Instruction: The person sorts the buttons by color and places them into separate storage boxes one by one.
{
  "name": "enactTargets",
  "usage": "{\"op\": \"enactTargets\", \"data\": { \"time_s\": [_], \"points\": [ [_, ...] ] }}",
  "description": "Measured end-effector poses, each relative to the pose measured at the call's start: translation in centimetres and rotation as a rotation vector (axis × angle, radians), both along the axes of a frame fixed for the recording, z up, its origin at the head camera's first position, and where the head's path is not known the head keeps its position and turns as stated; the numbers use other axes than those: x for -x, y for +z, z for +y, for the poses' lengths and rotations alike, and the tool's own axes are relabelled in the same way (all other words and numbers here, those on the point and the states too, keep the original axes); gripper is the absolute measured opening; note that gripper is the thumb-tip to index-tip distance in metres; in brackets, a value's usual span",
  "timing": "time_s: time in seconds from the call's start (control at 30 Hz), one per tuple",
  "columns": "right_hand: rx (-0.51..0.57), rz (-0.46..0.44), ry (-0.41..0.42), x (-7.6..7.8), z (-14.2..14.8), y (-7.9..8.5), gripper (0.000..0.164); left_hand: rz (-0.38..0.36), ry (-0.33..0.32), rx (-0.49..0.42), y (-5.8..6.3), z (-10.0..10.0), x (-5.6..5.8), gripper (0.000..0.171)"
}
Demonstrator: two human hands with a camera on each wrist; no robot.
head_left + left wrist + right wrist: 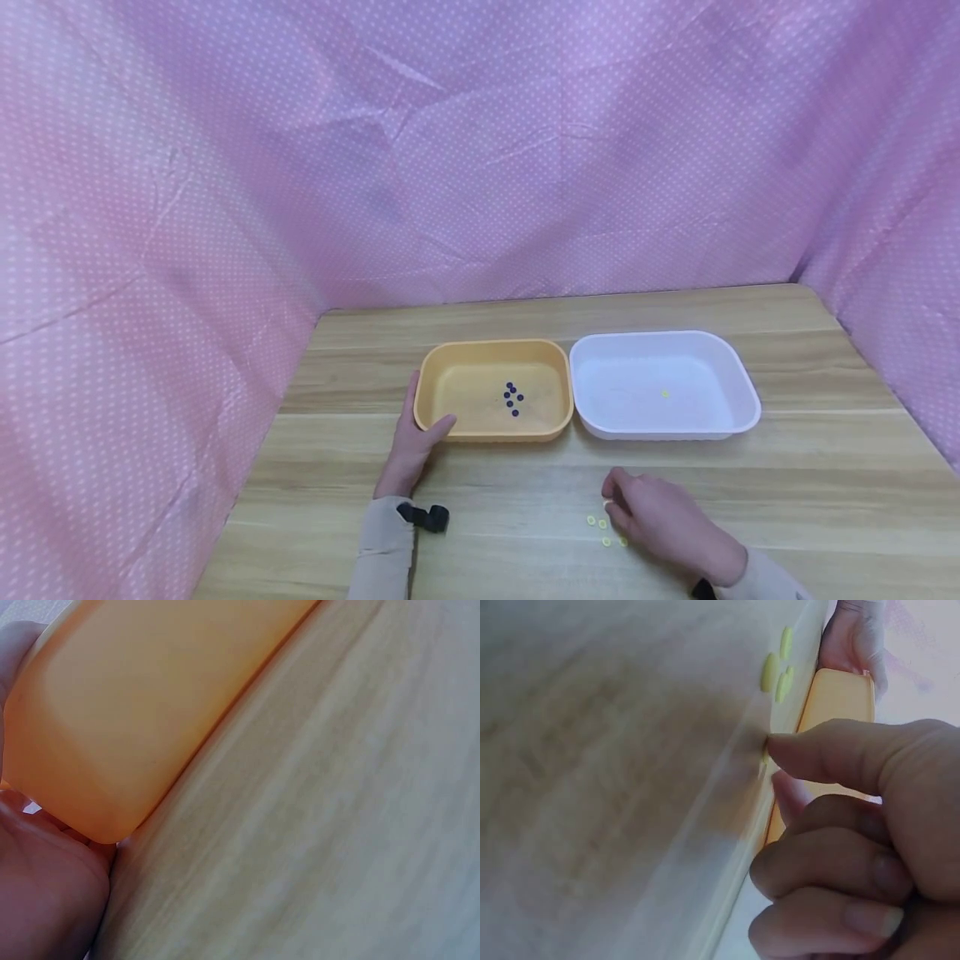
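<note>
My left hand (411, 442) grips the left end of a yellow-orange plastic tray (442, 417), thumb over the front rim and fingers along the outer side. In the left wrist view the palm (52, 877) lies against the tray's corner (112, 802). Down at the tabletop, my right hand (663, 521) pinches a small yellow ring (765, 756) between thumb and index fingertips, its other fingers curled in. Several more yellow rings (602, 524) lie flat beside that hand. Inside the yellow-orange tray is a cluster of small dark blue pieces (510, 404).
A white tray (663, 432) stands right beside the yellow-orange one, with a single yellow ring (665, 393) on its floor. Both sit on a wood-grain table (300, 467). Pink dotted cloth (480, 167) hangs behind and along the sides.
</note>
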State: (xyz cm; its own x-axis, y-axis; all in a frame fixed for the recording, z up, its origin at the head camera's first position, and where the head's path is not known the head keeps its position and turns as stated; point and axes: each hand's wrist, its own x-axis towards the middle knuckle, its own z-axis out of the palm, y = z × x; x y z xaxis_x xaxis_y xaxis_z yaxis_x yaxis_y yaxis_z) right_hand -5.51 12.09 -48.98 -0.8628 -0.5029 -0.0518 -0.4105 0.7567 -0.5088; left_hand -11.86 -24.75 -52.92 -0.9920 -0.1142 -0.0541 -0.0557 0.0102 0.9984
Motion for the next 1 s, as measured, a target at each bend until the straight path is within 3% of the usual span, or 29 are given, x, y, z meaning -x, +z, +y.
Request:
{"op": "enactTargets", "data": {
  "time_s": [0.3, 0.6, 0.7, 0.83, 1.0],
  "points": [
    [-0.039, 0.022, 0.026, 0.0, -0.3, 0.2, 0.011, -0.012, 0.001, -0.001, -0.1, 0.0, -0.1, 0.097],
    [-0.007, 0.001, 0.042, 0.0, -0.1, 0.2, 0.011, -0.049, -0.004, -0.028, 0.1, -0.1, -0.1, 0.097],
    [0.029, -0.057, 0.036, 0.1, 0.2, 0.2, 0.011, -0.068, -0.011, -0.043, 0.5, -0.1, -0.1, 0.098],
    [0.107, -0.201, -0.019, 0.2, 0.8, 0.5, 0.009, -0.074, -0.027, -0.03, 1.8, 0.2, -0.3, 0.098],
    [0.322, -0.372, -0.047, 0.8, 2.0, 1.1, 0.007, -0.07, -0.035, 0.0, 3.0, 0.6, -0.6, 0.098]
  ]
}}
